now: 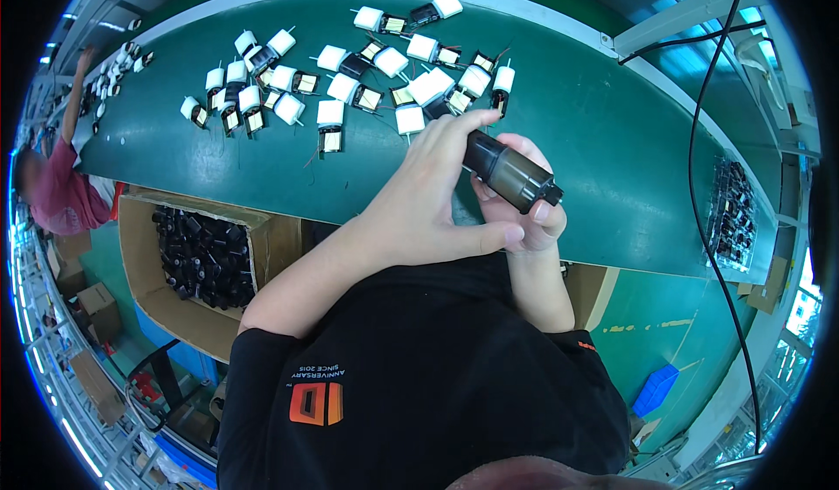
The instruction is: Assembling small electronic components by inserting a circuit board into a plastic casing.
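A dark, smoky, see-through cylindrical housing [516,175] with a small nozzle at its lower right end is held at the table's near edge. My right hand [540,228] grips it from behind and below, fingertips curled round its sides. My left hand [428,184] curves over the upper left end, its thumb stretched toward my right hand; that end of the housing is partly hidden. Just beyond my fingers lie several small motor-like parts [431,86] with white cylindrical bodies, thin shafts and black ends with pale yellow patches. One white-bodied part [503,79] lies close to my left fingertips.
A cardboard box [140,263] full of black parts [203,258] stands below the green table [577,88] on the left. Bagged dark parts [732,215] lie at the right end. A black cable [695,140] hangs across the right side. A co-worker [65,184] reaches over the table, far left.
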A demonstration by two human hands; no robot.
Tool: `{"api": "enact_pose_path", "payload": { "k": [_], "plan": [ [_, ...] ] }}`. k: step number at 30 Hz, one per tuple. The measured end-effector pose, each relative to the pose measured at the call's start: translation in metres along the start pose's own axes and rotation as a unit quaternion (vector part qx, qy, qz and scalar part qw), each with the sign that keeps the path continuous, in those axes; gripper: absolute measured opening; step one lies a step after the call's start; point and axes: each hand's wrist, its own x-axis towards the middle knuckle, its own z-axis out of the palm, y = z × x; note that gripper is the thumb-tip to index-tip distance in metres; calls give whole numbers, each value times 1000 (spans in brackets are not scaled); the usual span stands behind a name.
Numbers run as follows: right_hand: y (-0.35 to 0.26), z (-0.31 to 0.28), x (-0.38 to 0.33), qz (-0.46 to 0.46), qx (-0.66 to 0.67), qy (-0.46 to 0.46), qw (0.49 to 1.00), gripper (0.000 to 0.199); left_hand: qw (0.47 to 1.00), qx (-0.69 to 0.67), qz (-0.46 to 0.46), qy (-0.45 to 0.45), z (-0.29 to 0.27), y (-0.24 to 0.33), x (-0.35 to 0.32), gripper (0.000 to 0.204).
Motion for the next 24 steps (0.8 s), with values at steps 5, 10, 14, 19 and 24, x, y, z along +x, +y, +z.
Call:
{"api": "enact_pose_path", "payload": {
  "k": [5,10,14,19,24],
  "plan": [
    [13,-2,-3,-56,16,-21,998,68,999,-31,24,27,16,-1,0,82],
    [-11,-7,-27,-18,-224,21,974,70,993,104,20,-48,-3,2,-12,91],
    [-137,-6,-116,103,-552,-107,821,50,954,105,36,280,-72,-27,-79,56],
    [-170,-21,-185,399,-652,124,633,46,750,151,-118,633,-169,-152,-272,13],
    [-177,-17,-58,151,-770,-27,619,14,821,-43,-455,343,-107,-241,-305,31]
  ]
}}
